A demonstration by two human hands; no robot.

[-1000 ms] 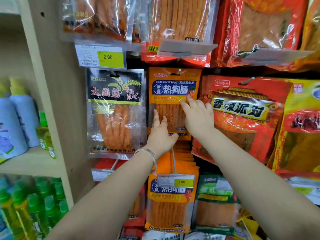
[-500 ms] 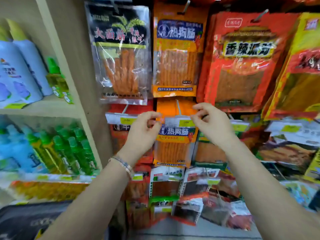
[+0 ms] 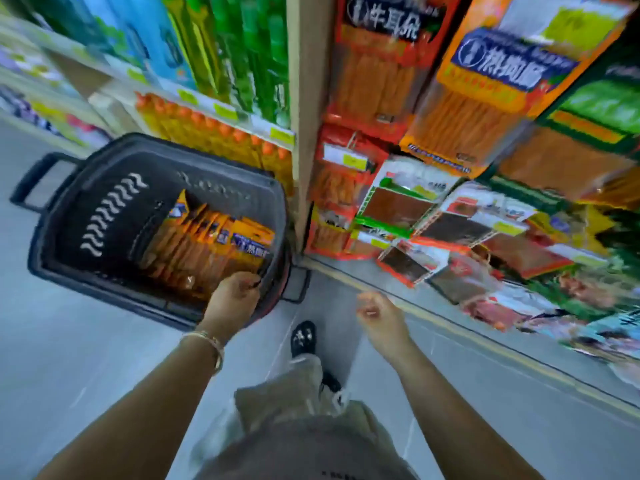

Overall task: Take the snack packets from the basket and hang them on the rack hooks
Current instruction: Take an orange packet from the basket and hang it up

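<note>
From my feed the grey floor (image 3: 86, 358) takes most of the lower view, bare on the left and in a strip between the basket and the display, where a yellow line (image 3: 460, 336) runs along the foot of the fixture. The snack rack (image 3: 450, 140) fills the upper right, its hanging packs crowded edge to edge and blurred; a pale upright post (image 3: 306, 109) separates it from the shelves of bottles (image 3: 221, 64) on the left. A dark shopping basket (image 3: 104, 209) stands on the floor just left of that post, its far corner close against the shelf front, its handle (image 3: 33, 183) sticking out to the left. Inside, a row of orange snack packets (image 3: 204, 247) lies packed against the right-hand wall, overlapping like tiles, long axes running from the near rim up toward the far wall, blue-labelled tops at the far end. My left hand (image 3: 233, 296) is at the basket's near right rim, fingers curled down at the lower ends of the packets; whether they pinch one I cannot tell. My right hand (image 3: 377, 315) hangs over bare floor, loosely curled, holding nothing. A black shoe (image 3: 304, 337) shows between the arms.
</note>
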